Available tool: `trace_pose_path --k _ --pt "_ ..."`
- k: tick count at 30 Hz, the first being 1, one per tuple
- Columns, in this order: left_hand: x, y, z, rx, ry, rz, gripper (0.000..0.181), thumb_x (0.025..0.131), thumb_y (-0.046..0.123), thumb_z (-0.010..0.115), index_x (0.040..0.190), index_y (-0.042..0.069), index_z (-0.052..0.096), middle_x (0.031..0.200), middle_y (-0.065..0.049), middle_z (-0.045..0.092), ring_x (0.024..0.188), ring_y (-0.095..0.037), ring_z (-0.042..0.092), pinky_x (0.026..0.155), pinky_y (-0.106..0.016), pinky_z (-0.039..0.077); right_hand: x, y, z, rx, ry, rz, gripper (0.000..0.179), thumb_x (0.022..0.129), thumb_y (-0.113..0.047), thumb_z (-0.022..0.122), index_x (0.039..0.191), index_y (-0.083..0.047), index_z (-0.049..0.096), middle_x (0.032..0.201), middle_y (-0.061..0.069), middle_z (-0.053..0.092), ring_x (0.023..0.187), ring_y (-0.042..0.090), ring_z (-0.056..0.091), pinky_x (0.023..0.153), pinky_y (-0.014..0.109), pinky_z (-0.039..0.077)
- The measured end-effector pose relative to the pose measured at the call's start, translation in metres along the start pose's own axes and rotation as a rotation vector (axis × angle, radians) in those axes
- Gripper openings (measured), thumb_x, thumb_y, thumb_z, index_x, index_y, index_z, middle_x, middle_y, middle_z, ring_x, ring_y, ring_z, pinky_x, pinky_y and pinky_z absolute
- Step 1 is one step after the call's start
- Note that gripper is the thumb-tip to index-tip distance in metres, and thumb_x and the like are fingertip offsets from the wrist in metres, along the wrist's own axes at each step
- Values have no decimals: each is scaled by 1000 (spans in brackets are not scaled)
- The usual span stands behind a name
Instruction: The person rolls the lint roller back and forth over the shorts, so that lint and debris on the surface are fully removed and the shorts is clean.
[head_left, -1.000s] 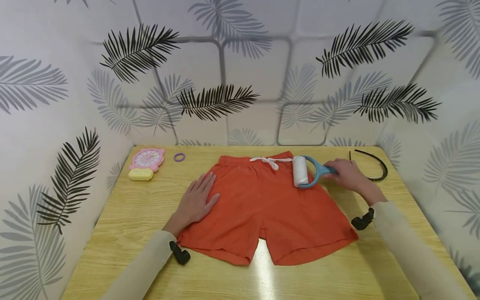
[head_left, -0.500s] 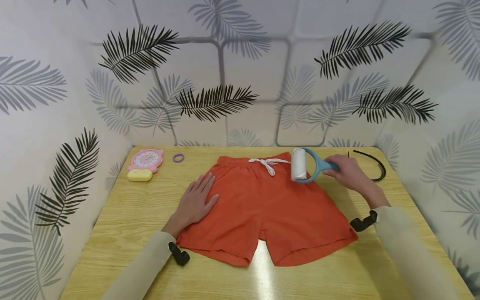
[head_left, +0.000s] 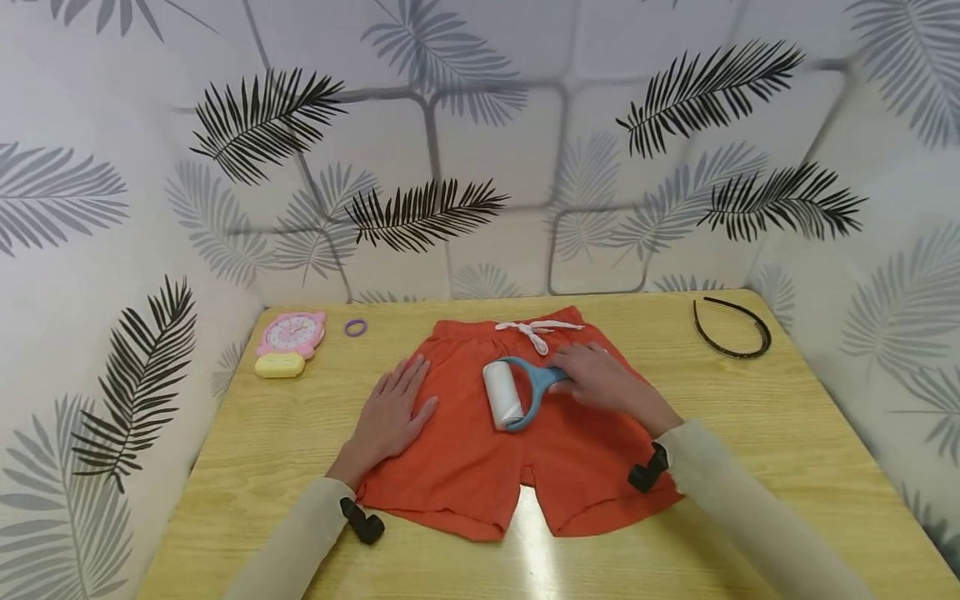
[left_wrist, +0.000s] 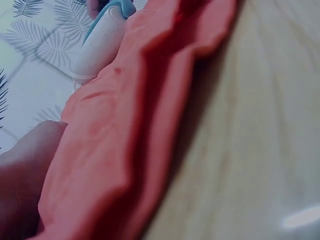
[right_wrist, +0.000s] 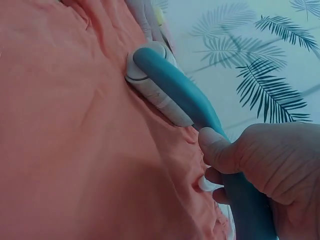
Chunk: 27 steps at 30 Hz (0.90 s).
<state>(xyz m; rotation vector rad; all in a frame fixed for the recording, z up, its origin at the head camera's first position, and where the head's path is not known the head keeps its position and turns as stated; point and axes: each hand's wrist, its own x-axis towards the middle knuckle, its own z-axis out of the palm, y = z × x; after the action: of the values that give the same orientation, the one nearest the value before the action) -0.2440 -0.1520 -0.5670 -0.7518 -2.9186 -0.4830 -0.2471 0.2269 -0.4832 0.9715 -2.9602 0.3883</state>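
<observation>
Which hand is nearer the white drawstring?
Right. The right hand, gripping the lint roller, is just on the near side of the drawstring, toward its right end. The left hand is farther off, to the left, resting on the shorts.

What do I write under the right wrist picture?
A right hand grips a blue-handled roller on orange shorts.

Two hands (head_left: 392, 417) (head_left: 602, 379) (one roller (head_left: 502, 395))

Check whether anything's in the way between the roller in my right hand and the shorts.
Nothing visible is: your right hand grips the roller, whose white cylinder appears to rest on the shorts. Your left hand lies left of it.
</observation>
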Motion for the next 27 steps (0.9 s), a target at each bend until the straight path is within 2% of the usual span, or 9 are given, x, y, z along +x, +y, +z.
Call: trace_pose_path --k 4,10,12,19,27 --pt "0 -1 2 11 -8 -2 71 109 48 44 167 10 26 173 -8 22 160 -33 18 127 -55 18 -9 3 -3 24 15 34 26 94 -20 79 116 -8 74 109 5 71 103 28 63 94 55 44" --pt "2 -3 0 34 -26 1 73 109 51 41 168 12 23 174 -7 21 161 -32 16 128 -53 18 -33 26 -5 46 41 95 31 96 -18 76 123 -4 72 121 14 71 111 38 60 101 63 37" --pt "3 -4 0 32 -32 -1 73 109 51 41 168 12 22 174 -7 20 161 -32 16 128 -53 17 -42 35 -6 41 44 114 32 96 -17 76 125 -3 71 120 14 71 109 38 59 100 64 36" --pt "4 -5 1 27 -40 -13 73 110 51 40 168 12 21 175 -6 19 161 -31 14 129 -53 15 -76 61 -19 34 44 215 30 95 -17 76 122 -4 72 102 11 69 98 37 57 90 65 36" --pt "2 -5 3 12 -40 -18 73 109 50 42 168 12 22 175 -7 19 161 -31 14 129 -53 15 -124 100 -36 -25 69 304 32 90 -20 81 116 -3 74 105 18 73 100 44 64 87 70 37"
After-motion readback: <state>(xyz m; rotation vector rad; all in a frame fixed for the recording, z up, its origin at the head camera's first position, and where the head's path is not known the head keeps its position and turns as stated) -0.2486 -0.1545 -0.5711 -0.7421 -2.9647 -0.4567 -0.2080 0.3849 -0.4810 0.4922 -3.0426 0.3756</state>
